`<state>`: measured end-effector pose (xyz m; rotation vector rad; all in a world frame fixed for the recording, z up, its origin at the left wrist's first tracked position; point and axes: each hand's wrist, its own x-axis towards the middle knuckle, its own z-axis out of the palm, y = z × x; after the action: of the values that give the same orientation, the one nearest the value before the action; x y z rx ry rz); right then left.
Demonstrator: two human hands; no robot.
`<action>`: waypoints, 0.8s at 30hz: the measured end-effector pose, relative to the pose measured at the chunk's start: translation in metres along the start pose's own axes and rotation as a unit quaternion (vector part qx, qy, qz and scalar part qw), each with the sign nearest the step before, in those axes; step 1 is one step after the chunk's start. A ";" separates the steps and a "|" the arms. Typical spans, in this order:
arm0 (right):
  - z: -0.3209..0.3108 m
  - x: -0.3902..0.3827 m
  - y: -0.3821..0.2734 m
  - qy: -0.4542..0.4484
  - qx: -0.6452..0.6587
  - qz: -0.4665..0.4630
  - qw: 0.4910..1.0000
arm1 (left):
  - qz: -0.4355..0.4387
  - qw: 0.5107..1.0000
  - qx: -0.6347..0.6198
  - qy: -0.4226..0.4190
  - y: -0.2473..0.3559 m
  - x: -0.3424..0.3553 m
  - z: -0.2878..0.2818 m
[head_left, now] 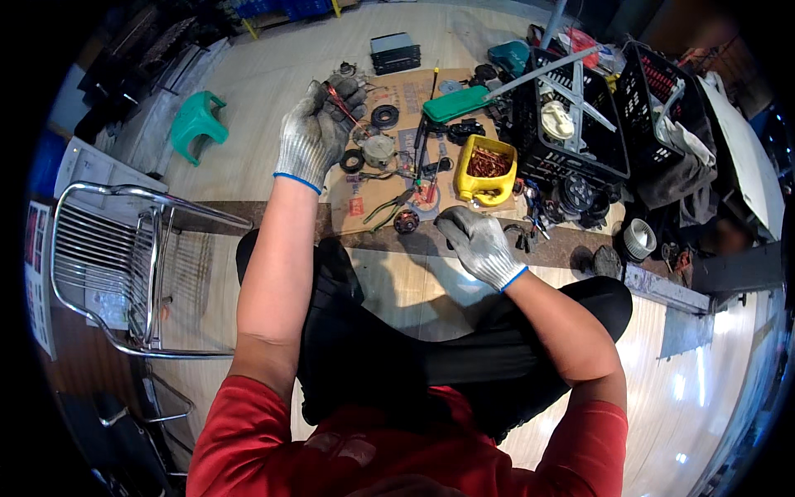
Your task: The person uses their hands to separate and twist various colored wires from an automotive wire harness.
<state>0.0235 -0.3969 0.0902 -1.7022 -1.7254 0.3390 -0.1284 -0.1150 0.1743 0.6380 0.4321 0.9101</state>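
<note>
- A pale floor ran across the room, with a metal chair at far left and a green stool beyond it
- The gloved left hand was raised by the cardboard's left edge, its fingers curled and gripping a reddish wire
- The step in hand looked like handling that wire; the next move seemed to call for a firm pinch and a clear path over the clutter
- The wire stuck out from the fingers and slanted down to the right, toward a round metal part; whether it touched, I could not tell
- Pliers lay on the cardboard, out of either hand's hold
- The gloved right hand hung near the cardboard's lower edge, fingers bent together; I could not tell whether they held anything
- A yellow tub of copper scraps stood just beyond it, left of a black crate
</note>
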 end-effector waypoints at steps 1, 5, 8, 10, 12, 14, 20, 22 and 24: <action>0.000 -0.001 0.003 -0.004 -0.013 -0.008 1.000 | -0.002 1.000 -0.007 -0.011 0.001 -0.003 0.001; 0.008 0.001 0.013 -0.021 0.000 0.018 1.000 | -0.016 0.996 -0.041 -0.078 0.005 -0.010 -0.005; 0.015 0.004 0.023 -0.052 -0.005 0.075 0.996 | -0.029 0.995 -0.045 -0.084 0.000 -0.019 0.007; 0.028 0.006 0.041 -0.053 -0.032 0.052 0.997 | -0.039 0.995 -0.040 -0.081 -0.001 -0.025 0.014; 0.034 0.008 0.053 -0.047 -0.058 0.030 0.997 | -0.053 0.993 -0.048 -0.091 -0.001 -0.026 0.012; 0.037 0.009 0.061 -0.055 -0.066 0.045 0.995 | -0.063 0.992 -0.031 -0.103 -0.001 -0.023 0.005; 0.025 0.021 0.063 -0.187 -0.049 0.093 0.977 | -0.040 0.988 0.015 -0.149 -0.015 -0.027 0.002; 0.012 0.030 0.051 -0.224 -0.006 0.155 0.962 | -0.026 0.990 0.031 -0.132 -0.021 -0.029 0.006; 0.002 0.038 0.048 -0.205 0.030 0.119 0.971 | -0.009 0.993 0.052 -0.108 -0.027 -0.030 0.010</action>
<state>0.0635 -0.3545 0.0698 -1.8933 -1.7675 0.8980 -0.1229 -0.1554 0.1655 0.8187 0.2912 0.7956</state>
